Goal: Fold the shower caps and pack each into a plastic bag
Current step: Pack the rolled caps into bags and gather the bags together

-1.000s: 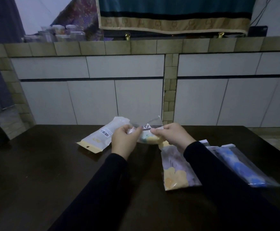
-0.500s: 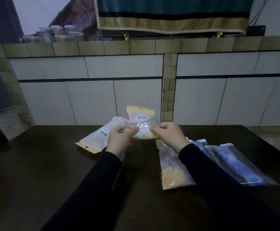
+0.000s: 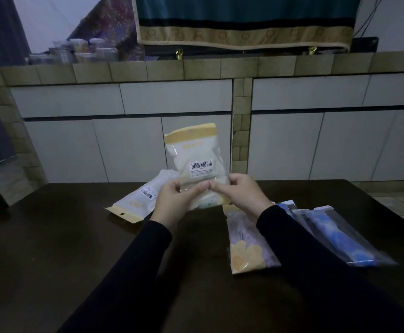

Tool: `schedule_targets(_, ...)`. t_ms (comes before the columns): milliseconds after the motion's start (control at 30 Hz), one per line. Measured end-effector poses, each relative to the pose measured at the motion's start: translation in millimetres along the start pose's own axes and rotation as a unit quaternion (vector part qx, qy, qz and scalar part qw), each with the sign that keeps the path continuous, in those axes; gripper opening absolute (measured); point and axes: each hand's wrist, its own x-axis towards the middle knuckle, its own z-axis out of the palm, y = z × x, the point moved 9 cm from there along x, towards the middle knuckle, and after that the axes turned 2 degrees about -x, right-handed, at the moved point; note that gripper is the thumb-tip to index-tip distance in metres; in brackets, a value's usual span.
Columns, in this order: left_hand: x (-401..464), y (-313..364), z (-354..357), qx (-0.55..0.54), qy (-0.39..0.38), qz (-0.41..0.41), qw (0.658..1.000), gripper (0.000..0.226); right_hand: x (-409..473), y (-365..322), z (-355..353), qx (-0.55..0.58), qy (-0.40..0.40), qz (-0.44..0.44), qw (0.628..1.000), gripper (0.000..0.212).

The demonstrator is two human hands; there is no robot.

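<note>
Above the table (image 3: 52, 260), upright plastic bag (image 3: 196, 155) with folded shower cap (image 3: 208, 200), pinched by left hand (image 3: 174, 198) and right hand (image 3: 241, 194).

You wear long black sleeves, the left sleeve (image 3: 133, 265) and the right sleeve (image 3: 316, 255), plain and unmarked, each ending at the wrist; your left hand (image 3: 172, 199) and right hand (image 3: 240, 194) are bare.

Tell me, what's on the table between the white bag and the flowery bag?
Only bare dark table between white bag and flowery bag, head view.
</note>
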Motion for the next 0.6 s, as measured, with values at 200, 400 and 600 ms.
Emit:
schedule_targets(200, 3.6, -1.5, -6.7, -0.009, -0.022, -0.04, 0.999, 0.046, -1.0, -2.7, 0.5, 0.022, -0.008, -0.001, 1.0, 0.046)
schedule_targets(400, 2.9, -0.3, -8.8, -0.055, -0.046, -0.062, 0.996, 0.045, -3.3, -9.3, -0.5, 0.079, -0.027, -0.001, 0.996, 0.07)
schedule_targets(600, -0.7, 9.5, 2.0, -0.093, -0.066, -0.04, 0.993, 0.045, -0.6, 2.7, 1.7, 0.053, -0.047, 0.042, 0.997, 0.047)
